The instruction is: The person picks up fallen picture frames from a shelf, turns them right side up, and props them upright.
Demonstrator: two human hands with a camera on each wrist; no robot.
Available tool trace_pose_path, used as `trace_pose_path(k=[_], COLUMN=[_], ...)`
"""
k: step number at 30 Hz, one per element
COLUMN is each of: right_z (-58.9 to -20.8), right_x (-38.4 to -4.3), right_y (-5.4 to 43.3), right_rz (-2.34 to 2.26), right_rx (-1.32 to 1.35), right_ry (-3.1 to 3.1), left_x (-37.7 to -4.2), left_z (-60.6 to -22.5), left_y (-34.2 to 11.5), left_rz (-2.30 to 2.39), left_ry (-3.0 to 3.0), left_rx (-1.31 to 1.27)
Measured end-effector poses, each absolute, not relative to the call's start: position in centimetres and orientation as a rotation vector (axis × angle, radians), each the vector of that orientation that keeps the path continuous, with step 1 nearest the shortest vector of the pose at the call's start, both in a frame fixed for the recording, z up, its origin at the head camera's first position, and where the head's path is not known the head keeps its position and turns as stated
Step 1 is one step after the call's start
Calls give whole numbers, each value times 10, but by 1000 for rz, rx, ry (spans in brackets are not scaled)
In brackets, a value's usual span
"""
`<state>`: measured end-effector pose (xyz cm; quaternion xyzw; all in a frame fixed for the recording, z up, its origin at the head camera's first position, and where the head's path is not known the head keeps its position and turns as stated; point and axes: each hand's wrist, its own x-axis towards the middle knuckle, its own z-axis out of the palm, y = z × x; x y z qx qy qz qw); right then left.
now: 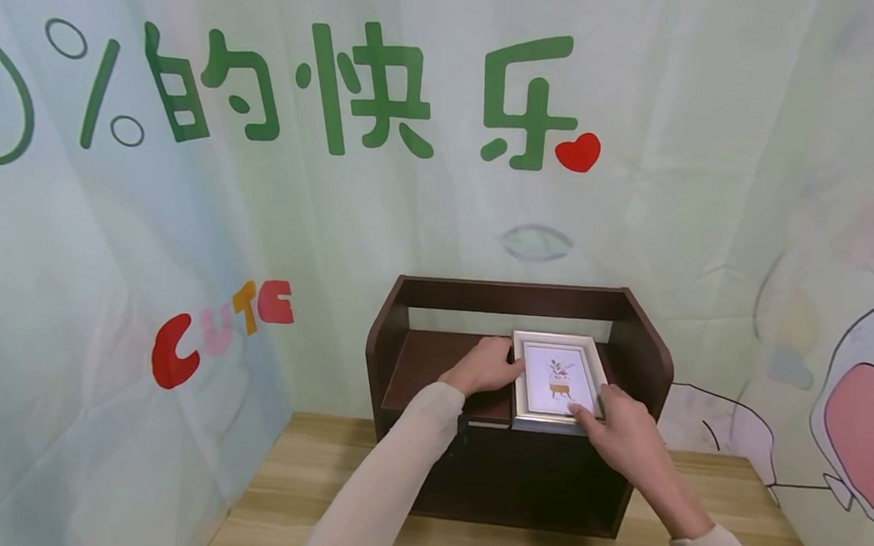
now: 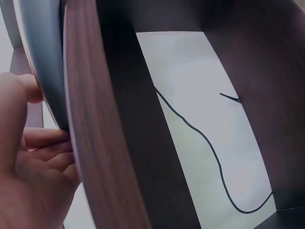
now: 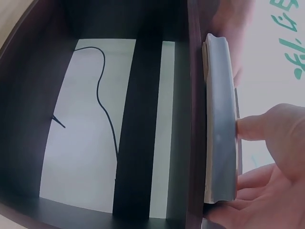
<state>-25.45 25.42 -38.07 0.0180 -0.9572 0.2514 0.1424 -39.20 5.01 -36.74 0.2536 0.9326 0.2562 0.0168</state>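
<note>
A picture frame [image 1: 561, 379] with a pale silvery border and a potted-plant print lies face up on the upper shelf of a small dark brown bookshelf [image 1: 533, 298]. My left hand [image 1: 485, 366] holds its left side, thumb at the edge. With the thumb over the front right corner and the fingers along the right side, my right hand [image 1: 623, 426] grips it. The right wrist view shows the frame [image 3: 221, 119] edge-on, close to the shelf board. In the left wrist view, my left fingers [image 2: 45, 138] reach the frame's edge beside the board; their tips are partly hidden.
The bookshelf stands on a wood-grain tabletop [image 1: 297, 473], against a printed curtain [image 1: 441, 206] with green characters. Raised side panels [image 1: 643, 344] and a back rail flank the upper shelf. A pale strip [image 1: 488, 425] shows along the shelf's front edge, left of the frame.
</note>
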Motion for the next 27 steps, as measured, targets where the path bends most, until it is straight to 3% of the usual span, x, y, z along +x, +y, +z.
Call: trace_pose_path(k=[12,27], right_z=[-381,-387], right_x=[-253,-264], right_y=[260,255], right_rz=[962,1015], right_rx=[-65,-65], right_ry=[-2617,-2554], left_x=[-387,-383], left_z=[-366,-364], left_y=[51,48], left_rz=[871,1544], left_ry=[2968,2742], left_rx=[889,578])
